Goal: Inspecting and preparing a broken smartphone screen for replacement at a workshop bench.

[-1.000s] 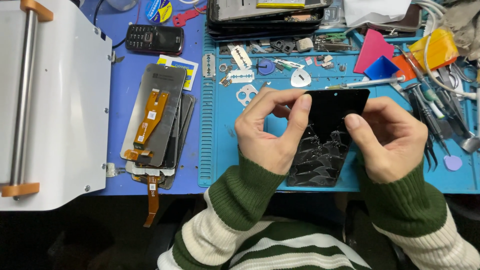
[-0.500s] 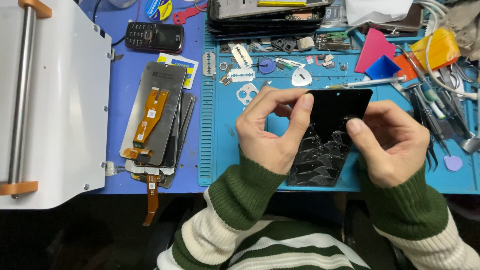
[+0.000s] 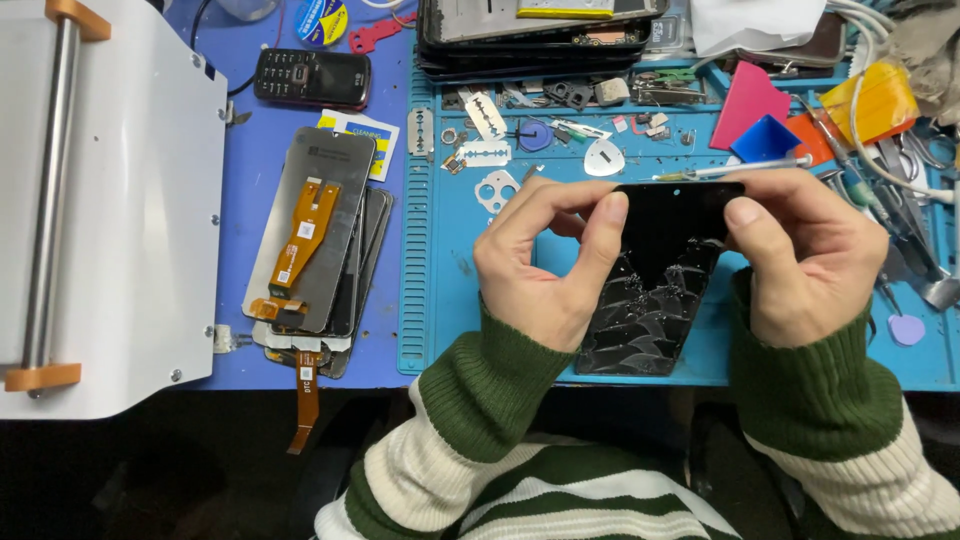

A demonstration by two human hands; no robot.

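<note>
Both of my hands hold a black phone screen point(image 3: 662, 262) with badly cracked glass over the blue work mat point(image 3: 450, 250). My left hand point(image 3: 540, 265) pinches its upper left edge between thumb and forefinger. My right hand point(image 3: 805, 250) grips the upper right corner, thumb on top. The screen tilts away from me, its lower end near the mat's front edge. Both wrists wear green and white striped sleeves.
A stack of phone display panels point(image 3: 310, 240) with orange flex cables lies left of the mat. A white machine point(image 3: 100, 200) fills the far left. A black keypad phone point(image 3: 310, 78), phone frames point(image 3: 540, 30), picks, blades, tweezers and coloured plastic cards point(image 3: 760, 115) crowd the back and right.
My hands and the cracked screen have shifted slightly; the right thumb slid along the top edge. Nothing else moved.
</note>
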